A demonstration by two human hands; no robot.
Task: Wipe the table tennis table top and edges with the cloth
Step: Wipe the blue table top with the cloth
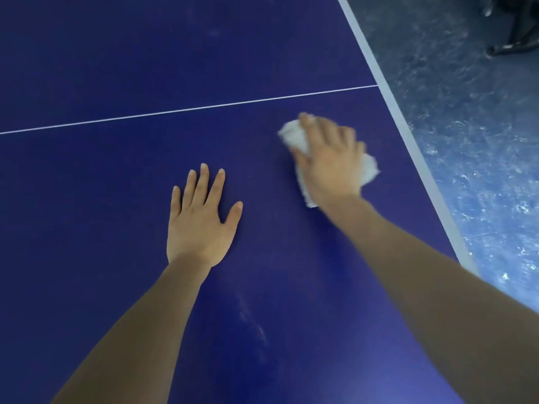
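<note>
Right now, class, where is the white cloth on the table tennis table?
In the head view the cloth lies bunched under the right hand on the blue table, right of the flat left hand, between the thin white centre line and the right-side edge stripe.

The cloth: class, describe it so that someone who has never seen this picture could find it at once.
Start from the blue table and follow its pale border strip on the right side. Just inside that strip, below the thin white line, the right hand presses on the cloth. It is the only white, crumpled thing on the table; the left hand lies flat and bare.
</note>
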